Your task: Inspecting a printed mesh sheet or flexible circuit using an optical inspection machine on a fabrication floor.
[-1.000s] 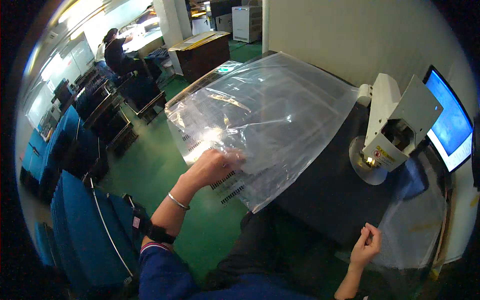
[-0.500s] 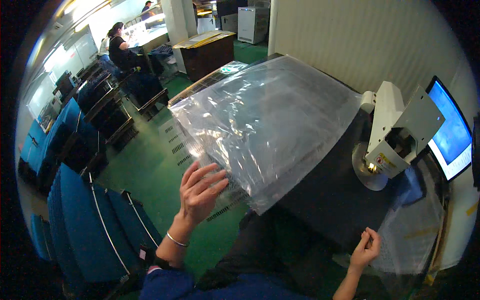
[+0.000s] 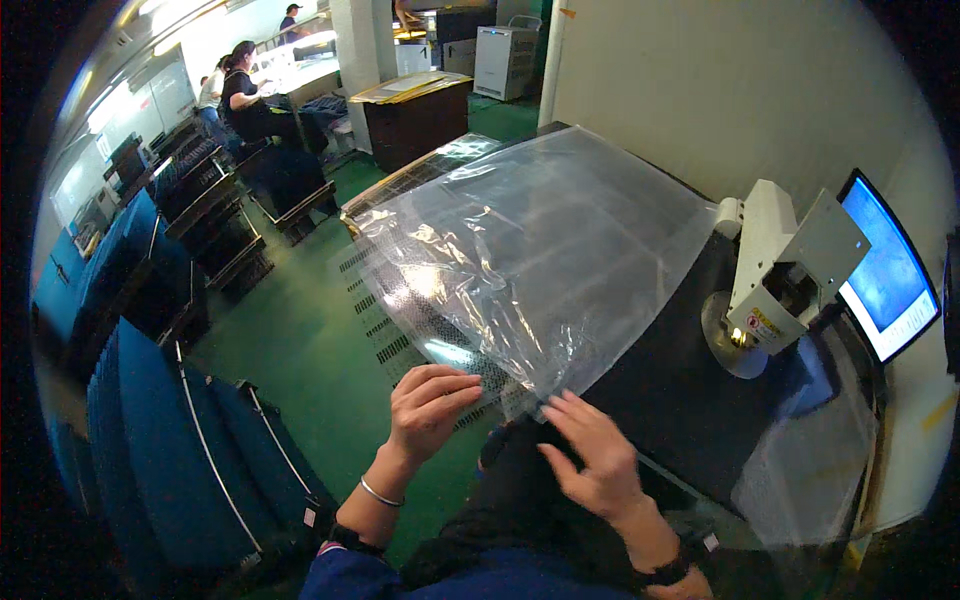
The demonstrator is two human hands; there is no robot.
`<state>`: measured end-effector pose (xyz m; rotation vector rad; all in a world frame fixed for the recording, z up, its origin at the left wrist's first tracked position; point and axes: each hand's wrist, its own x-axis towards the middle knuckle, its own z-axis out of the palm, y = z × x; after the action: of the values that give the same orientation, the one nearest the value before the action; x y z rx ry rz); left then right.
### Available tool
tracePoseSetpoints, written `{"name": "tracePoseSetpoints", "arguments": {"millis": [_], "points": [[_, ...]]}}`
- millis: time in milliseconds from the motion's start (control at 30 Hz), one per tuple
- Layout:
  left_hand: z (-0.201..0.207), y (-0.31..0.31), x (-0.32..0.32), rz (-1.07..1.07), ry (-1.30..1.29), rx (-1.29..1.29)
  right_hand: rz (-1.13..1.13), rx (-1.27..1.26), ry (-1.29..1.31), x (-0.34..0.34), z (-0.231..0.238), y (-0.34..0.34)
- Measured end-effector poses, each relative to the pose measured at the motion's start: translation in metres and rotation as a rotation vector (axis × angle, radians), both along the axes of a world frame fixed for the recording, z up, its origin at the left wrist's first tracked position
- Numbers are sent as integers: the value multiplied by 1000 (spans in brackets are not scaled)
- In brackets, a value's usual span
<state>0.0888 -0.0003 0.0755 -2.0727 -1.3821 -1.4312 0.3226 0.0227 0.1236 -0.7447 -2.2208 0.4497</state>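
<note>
A large, wrinkled clear plastic sheet (image 3: 590,220) lies over the dark table. Along its left side, a see-through film with rows of black bars (image 3: 398,345) extends beyond the table edge, over the floor. My left hand (image 3: 430,408), a bangle on its wrist, has its fingers closed at the near edge of this patterned film. My right hand (image 3: 597,455) is at the near corner of the plastic sheet, its fingertips touching it. The fingers are stretched out and the thumb stands apart.
A white machine on a stand (image 3: 765,290) and a lit monitor (image 3: 885,265) are at the right. Another clear sheet (image 3: 805,475) hangs near the table's right corner. Blue panels (image 3: 150,430) stand at left. People (image 3: 245,90) work far back.
My right hand has come up and left, from the lower right to the sheet's near corner. My left hand has moved slightly right and its fingers have drawn together. The sheet lies flatter.
</note>
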Motion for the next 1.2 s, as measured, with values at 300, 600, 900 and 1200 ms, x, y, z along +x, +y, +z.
{"name": "tracePoseSetpoints", "arguments": {"millis": [300, 600, 900, 1200], "points": [[-27, -23, -34, 409, -513, 20, -8, 274, -200, -53, -37, 27], [-47, -28, -46, -267, -1856, -424, 154, 384, 44, -58, 5, 21], [-14, -40, 3, -352, -1725, -287, 492, 288, 99, -61, -11, -4], [-23, -38, 10, -500, -1654, -486, 574, 304, 97, -54, -17, -9]]}}
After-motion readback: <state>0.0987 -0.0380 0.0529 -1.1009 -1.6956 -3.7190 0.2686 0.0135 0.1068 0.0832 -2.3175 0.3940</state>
